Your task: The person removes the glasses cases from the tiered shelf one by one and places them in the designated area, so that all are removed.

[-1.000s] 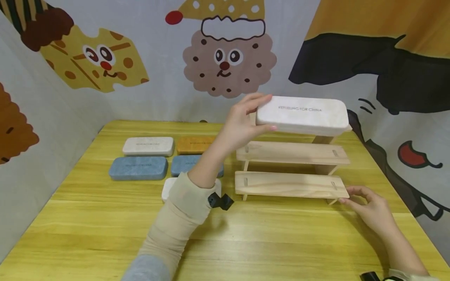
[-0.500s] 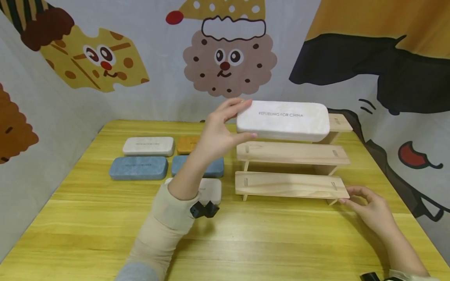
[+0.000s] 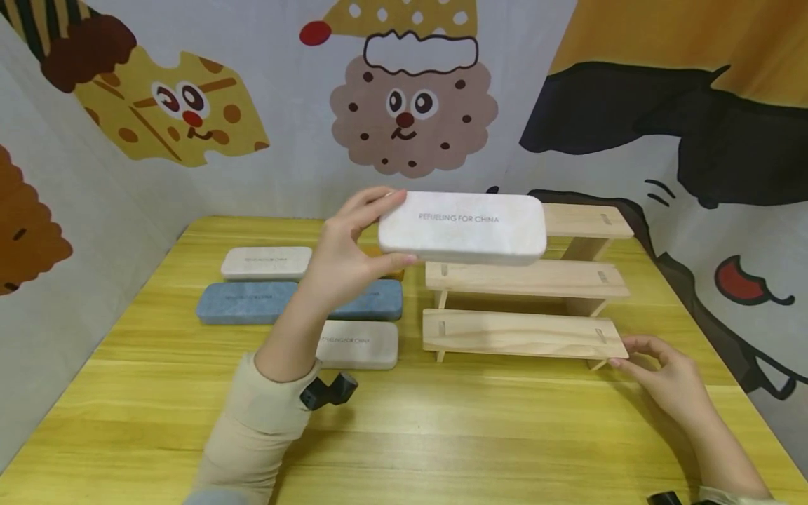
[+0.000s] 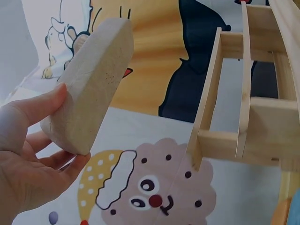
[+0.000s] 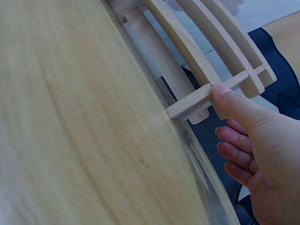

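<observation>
My left hand (image 3: 344,256) grips the left end of a white glasses case (image 3: 463,228), thumb below and fingers above. Held in the air, the case overlaps the left part of the top tier of a three-tier wooden display rack (image 3: 517,333). In the left wrist view, the case (image 4: 96,79) is tilted and apart from the rack (image 4: 206,93). My right hand (image 3: 669,375) pinches the right end of the lowest tier. In the right wrist view, its thumb (image 5: 229,96) presses on the rack's edge; the other fingers are curled behind.
Left of the rack, other cases lie on the yellow wood-grain table (image 3: 442,435): a white one (image 3: 265,263), a blue one (image 3: 246,303), a second blue one (image 3: 372,300) and a nearer white one (image 3: 362,345). My left hand mostly hides an orange case (image 3: 394,270).
The left hand has carried the white glasses case leftward and slightly down, from in front of the rack's top tier. More of that tier now shows. My right hand has stayed at the rack.
</observation>
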{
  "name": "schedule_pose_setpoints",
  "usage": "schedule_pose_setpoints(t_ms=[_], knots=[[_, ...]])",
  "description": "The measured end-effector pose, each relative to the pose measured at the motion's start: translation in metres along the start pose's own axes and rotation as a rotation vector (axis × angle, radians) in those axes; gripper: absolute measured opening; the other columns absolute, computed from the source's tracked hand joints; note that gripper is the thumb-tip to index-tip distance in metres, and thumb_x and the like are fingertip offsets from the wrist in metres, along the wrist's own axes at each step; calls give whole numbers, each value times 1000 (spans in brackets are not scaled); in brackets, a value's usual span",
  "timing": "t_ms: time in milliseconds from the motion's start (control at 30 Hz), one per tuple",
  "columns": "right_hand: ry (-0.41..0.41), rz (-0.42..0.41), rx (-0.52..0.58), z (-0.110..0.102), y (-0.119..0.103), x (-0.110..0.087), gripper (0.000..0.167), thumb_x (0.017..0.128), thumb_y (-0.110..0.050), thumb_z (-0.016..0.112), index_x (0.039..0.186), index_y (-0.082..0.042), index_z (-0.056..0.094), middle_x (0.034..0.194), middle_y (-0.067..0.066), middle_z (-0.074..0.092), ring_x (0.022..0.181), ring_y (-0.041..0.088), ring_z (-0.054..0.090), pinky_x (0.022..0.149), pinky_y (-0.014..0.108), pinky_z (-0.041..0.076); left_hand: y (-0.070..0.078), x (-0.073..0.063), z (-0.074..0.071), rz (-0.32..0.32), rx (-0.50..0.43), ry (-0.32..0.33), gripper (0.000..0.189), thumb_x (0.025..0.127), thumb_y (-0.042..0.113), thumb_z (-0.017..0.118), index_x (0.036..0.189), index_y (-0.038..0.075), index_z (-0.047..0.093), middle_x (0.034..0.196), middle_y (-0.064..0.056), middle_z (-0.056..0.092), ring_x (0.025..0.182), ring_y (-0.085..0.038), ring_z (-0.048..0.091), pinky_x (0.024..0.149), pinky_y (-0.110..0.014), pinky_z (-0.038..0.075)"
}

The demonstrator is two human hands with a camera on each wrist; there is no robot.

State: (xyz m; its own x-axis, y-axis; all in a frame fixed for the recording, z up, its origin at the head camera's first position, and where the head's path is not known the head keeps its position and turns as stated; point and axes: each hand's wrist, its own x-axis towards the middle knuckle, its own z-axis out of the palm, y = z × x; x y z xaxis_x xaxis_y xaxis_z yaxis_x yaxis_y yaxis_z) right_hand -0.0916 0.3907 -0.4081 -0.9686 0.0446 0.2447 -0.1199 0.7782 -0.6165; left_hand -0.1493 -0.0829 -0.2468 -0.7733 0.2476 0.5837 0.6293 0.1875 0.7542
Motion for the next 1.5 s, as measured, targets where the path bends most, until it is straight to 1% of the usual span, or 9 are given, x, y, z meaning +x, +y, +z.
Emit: schedule_pose_setpoints(t_ms=[133,267,500,800,867,1100,1167,1300,1500], knots=[[-9,10,6,0,0,-1,38,81,-24,79,106,0,64,95,-13,61,94,-16,42,73,1,36,-1,-9,-12,17,-22,7,71,68,-6,83,133,0,56,131,-6,50,122,-15,45,103,-32,38],[-16,22,6,-1,1,-2,40,81,-25,79,108,0,64,96,-11,61,95,-16,41,73,0,35,-1,-18,-24,9,-18,19,71,67,-9,83,133,0,56,132,-5,50,121,-15,45,104,-32,37],[-13,17,17,-2,2,-2,39,81,-25,79,108,-1,64,95,-15,60,95,-16,42,74,1,35,-3,-34,-45,-31,11,41,70,68,-14,79,133,0,55,132,-6,50,121,-17,46,101,-30,39],[-22,21,15,-2,1,-1,40,81,-25,79,108,0,64,96,-12,61,95,-15,42,73,1,38,-4,-52,-73,-118,63,73,68,71,-15,77,134,2,56,134,-7,47,120,-19,47,98,-23,41],[-20,21,13,-2,1,-1,40,81,-25,79,108,0,64,96,-13,61,95,-16,42,73,1,38,-6,-56,-79,-121,70,75,68,71,-15,77,134,1,55,134,-8,47,119,-19,48,95,-22,42],[-9,6,17,0,2,0,39,81,-24,79,108,-1,64,95,-18,60,95,-16,42,74,1,38,-14,-70,-102,-104,20,70,68,69,-20,74,132,-4,55,134,-14,46,113,-21,50,86,-18,45],[-14,11,26,0,2,0,40,81,-24,79,108,0,63,95,-17,60,96,-15,43,74,2,39,-17,-75,-108,-97,21,64,68,69,-22,74,132,-5,54,134,-14,46,113,-21,50,87,-18,45],[-21,18,38,-1,2,0,40,82,-24,78,109,1,63,97,-15,60,96,-14,43,74,3,41,-23,-85,-118,-90,74,44,71,68,-23,73,133,-5,53,134,-12,46,114,-20,49,92,-17,42],[-20,7,49,1,3,0,39,82,-22,79,109,1,62,96,-14,60,97,-14,44,75,2,40,-32,-101,-133,-99,41,23,72,68,-25,72,134,-6,51,135,-14,46,116,-19,48,93,-17,40]])
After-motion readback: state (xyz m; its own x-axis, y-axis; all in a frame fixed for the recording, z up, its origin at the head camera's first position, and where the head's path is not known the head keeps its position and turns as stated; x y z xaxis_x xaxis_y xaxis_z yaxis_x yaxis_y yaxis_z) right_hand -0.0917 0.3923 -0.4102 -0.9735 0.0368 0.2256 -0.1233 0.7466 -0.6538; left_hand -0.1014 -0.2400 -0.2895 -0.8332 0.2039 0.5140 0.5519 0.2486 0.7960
